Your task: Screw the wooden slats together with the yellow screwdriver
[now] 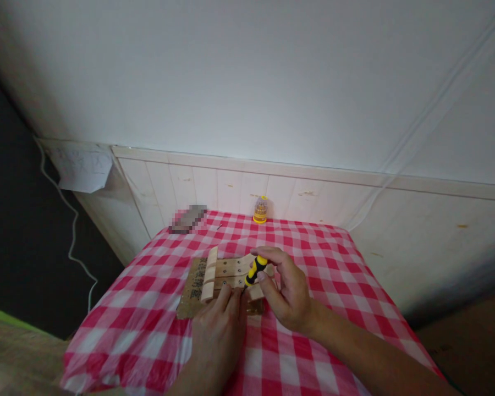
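My right hand (289, 286) is closed round a yellow and black screwdriver (256, 269). The screwdriver leans, its tip pointing down to the near side of a small wooden rack (231, 268). Pale slats with raised ends and several dark screw heads make up this rack. My left hand (220, 324) grips the rack's near edge, fingertips close beside the screwdriver tip; its thumb is hidden. Under the rack lies a piece of cardboard (186, 305) with dark printed characters.
A red-and-white checked cloth (313, 352) covers the table. Near the wall stands a yellow-capped clear container (260, 210). A blurred-out flat object (187, 220) lies at the back left, with a small thin item (219, 226) beside it. A white cable (71, 236) hangs at left.
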`<state>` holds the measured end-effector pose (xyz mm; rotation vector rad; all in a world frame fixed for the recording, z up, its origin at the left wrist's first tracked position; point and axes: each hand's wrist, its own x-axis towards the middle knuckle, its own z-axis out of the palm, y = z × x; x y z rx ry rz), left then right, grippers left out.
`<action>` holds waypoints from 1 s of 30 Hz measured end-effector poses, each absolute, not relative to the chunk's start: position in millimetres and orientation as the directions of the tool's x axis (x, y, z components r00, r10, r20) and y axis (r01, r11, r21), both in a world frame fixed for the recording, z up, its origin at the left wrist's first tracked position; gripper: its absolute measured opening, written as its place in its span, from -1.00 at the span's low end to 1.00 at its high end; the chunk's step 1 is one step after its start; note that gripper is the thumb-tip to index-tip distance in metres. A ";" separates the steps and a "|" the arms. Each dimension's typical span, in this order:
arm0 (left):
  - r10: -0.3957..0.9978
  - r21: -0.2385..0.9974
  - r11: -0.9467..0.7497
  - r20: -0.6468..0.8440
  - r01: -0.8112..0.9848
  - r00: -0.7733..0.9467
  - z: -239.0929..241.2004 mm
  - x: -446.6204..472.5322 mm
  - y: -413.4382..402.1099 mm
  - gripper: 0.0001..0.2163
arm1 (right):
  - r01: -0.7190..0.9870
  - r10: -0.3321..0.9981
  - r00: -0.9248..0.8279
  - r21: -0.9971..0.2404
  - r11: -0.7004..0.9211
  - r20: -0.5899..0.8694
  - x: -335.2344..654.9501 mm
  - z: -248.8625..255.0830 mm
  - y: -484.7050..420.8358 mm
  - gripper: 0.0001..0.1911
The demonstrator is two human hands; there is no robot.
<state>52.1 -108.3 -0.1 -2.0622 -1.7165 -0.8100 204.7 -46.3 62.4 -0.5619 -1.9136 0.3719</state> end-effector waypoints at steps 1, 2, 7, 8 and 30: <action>0.779 0.107 -0.215 0.618 0.971 0.104 -1.1 52.0 -108.0 -0.85 | 0.205 0.543 -0.322 -0.503 0.840 0.776 204.7 60.9 -45.8 -0.65; 0.779 0.113 -0.213 0.620 0.970 0.099 -1.9 52.0 -107.6 -0.86 | 0.198 0.549 -0.309 -0.512 0.836 0.776 204.3 59.1 -45.4 -0.66; 0.765 0.104 -0.217 0.635 0.971 0.103 -3.5 52.0 -105.6 -0.86 | 0.203 0.561 -0.229 -0.525 0.827 0.795 199.9 55.1 -43.9 -0.66; 0.760 0.101 -0.219 0.642 0.970 0.105 -3.4 52.1 -105.5 -0.86 | 0.212 0.541 -0.234 -0.501 0.839 0.808 199.3 56.4 -43.5 -0.65; 0.762 0.083 -0.228 0.635 0.970 0.125 -7.2 51.4 -105.4 -0.84 | 0.263 0.492 -0.264 -0.429 0.864 0.830 200.5 55.8 -40.1 -0.64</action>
